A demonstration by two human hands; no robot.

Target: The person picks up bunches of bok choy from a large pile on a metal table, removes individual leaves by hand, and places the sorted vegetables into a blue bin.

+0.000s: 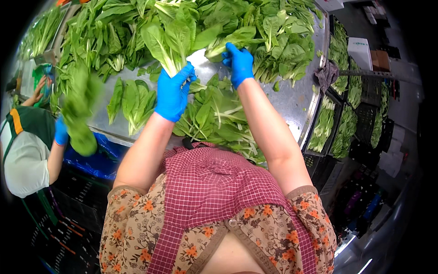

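Note:
My left hand, in a blue glove, is closed round the pale stalks of a bunch of leafy greens whose broad leaves point away from me. My right hand, also gloved in blue, has its thumb and fingers pinched on a single leafy green stem, its leaf reaching left toward the bunch. Loose leaves lie on the metal table beneath and between my forearms. A small bundle of greens lies flat, left of my left hand.
Large heaps of greens cover the table's far side. A grey cloth hangs at its right edge, beside black crates of greens. At left, a co-worker's blue-gloved hand holds a blurred bunch.

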